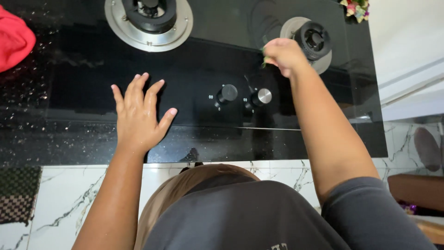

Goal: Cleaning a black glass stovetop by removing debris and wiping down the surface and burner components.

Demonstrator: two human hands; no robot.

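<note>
The left hand lay flat with fingers spread wide on the glossy black glass cooktop. The right hand had its fingers curled tight around a small green scrubbing pad — mostly hidden — beside the right-hand black round burner. The pad probably was soft and light, best pinched whole. No containers were visible.

**Open glass in the middle, burners and knobs at the edges**

The glossy black glass cooktop lies bare between the two burners. The large round steel-ringed burner blocks the far left, the smaller black burner the far right. Two round knobs, one black and one silver-topped, stand up near the front. A red cloth crowds the left counter edge.
</note>
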